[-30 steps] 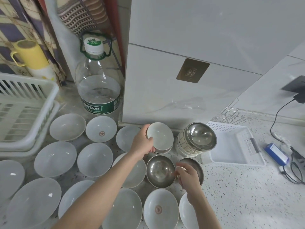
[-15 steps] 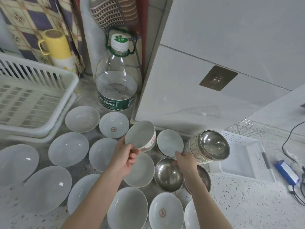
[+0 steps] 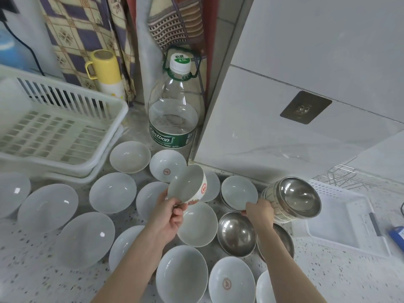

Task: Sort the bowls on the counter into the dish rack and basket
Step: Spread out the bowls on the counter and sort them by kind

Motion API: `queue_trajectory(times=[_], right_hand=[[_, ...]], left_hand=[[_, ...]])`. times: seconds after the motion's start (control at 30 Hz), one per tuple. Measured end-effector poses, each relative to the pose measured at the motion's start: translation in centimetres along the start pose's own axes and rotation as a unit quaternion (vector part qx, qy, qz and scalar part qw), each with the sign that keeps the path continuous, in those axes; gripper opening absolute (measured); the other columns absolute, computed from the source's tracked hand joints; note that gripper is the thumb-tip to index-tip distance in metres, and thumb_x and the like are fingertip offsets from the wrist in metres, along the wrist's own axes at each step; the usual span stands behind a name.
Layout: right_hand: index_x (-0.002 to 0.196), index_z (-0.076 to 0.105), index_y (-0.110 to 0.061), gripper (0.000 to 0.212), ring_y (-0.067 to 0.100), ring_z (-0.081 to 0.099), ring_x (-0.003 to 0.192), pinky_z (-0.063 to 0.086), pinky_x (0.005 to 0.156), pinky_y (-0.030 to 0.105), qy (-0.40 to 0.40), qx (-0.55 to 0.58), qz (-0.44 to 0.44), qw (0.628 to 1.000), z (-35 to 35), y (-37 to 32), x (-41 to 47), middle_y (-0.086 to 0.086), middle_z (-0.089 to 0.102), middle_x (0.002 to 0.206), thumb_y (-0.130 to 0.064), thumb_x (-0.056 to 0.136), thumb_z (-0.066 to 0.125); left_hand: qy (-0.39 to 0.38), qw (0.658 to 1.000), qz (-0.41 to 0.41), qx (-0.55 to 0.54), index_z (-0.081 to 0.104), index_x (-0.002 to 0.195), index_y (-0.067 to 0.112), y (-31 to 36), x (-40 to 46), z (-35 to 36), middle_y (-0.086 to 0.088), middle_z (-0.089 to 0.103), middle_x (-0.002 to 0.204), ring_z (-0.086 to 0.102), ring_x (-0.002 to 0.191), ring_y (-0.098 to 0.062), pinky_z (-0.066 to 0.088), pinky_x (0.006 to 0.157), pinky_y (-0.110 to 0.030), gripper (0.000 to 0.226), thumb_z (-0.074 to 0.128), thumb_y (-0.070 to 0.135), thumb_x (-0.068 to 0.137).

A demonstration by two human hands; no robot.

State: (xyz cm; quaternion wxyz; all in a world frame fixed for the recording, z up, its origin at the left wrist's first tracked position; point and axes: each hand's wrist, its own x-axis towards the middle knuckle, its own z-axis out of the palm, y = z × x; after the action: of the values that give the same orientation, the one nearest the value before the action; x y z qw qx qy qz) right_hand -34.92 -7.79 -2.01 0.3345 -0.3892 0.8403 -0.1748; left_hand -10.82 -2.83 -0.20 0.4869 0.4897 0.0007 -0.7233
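Ceramic bowl, glazed, slippery, breakable: left hand pinches its rim; right hand seemingly grips another white bowl.

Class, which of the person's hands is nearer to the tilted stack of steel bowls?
Right. The right hand sits just beside the stack of steel bowls; the left hand holds a white bowl farther left.

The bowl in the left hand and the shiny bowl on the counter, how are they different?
The white bowl is ceramic with red marks outside; the steel bowl is plain shiny metal. The white bowl is lifted and tilted in the left hand; the steel bowl sits upright on the counter. Both are round and empty.
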Motion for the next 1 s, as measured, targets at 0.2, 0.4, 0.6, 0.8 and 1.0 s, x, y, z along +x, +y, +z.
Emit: queue_trajectory(times=[0.2,0.4,0.6,0.8,1.0], right_hand=[[0.110,0.061,0.002,0.031,0.032,0.066,0.085,0.053,0.071,0.034,0.019,-0.041,-0.048,0.998,-0.9,-0.6,-0.8,0.017,0.072,0.089,-0.009,0.084,0.049],[0.115,0.057,-0.002,0.031,0.035,0.065,0.091,0.048,0.071,0.034,0.060,-0.030,-0.114,0.991,-2.2,0.1,-2.5,0.017,0.070,0.094,-0.009,0.087,0.045],[0.120,0.060,-0.015,0.042,0.023,0.065,0.075,0.056,0.074,0.043,0.049,0.102,-0.134,0.985,-4.5,2.3,-5.7,0.001,0.067,0.078,-0.006,0.081,0.045],[0.095,0.064,-0.014,0.023,0.023,0.068,0.076,0.050,0.063,0.033,0.009,0.130,-0.097,0.987,-7.7,6.8,-6.6,0.008,0.071,0.074,-0.005,0.080,0.049],[0.097,0.067,-0.021,0.029,0.005,0.064,0.051,0.041,0.053,0.025,-0.026,0.152,-0.123,0.980,-12.1,11.4,-6.5,0.005,0.072,0.069,-0.005,0.082,0.048]], left_hand=[[0.002,1.000,0.014,-0.003,0.055,0.099,0.017,-0.3,-1.5,-0.5,-0.002,0.055,0.052,0.035,0.030,0.000,0.022,0.027,-0.010,0.032,0.034,-0.006,0.094],[0.012,1.000,0.029,0.003,0.056,0.099,0.018,-1.6,-3.4,-0.6,-0.002,0.054,0.052,0.035,0.031,0.000,0.022,0.027,-0.010,0.032,0.034,-0.005,0.095],[0.028,0.998,0.045,0.043,0.055,0.096,0.020,-4.2,-4.7,0.7,-0.002,0.055,0.052,0.034,0.032,0.000,0.021,0.027,-0.010,0.033,0.035,-0.006,0.092],[0.064,0.992,0.079,0.070,0.055,0.115,0.018,-8.3,-5.4,3.6,-0.010,0.060,0.067,0.044,0.034,-0.001,0.023,0.027,-0.012,0.043,0.036,-0.010,0.090],[0.071,0.991,0.095,0.063,0.056,0.103,0.019,-12.9,-6.3,7.3,-0.012,0.058,0.065,0.042,0.031,0.000,0.023,0.026,-0.010,0.036,0.036,-0.008,0.093]])
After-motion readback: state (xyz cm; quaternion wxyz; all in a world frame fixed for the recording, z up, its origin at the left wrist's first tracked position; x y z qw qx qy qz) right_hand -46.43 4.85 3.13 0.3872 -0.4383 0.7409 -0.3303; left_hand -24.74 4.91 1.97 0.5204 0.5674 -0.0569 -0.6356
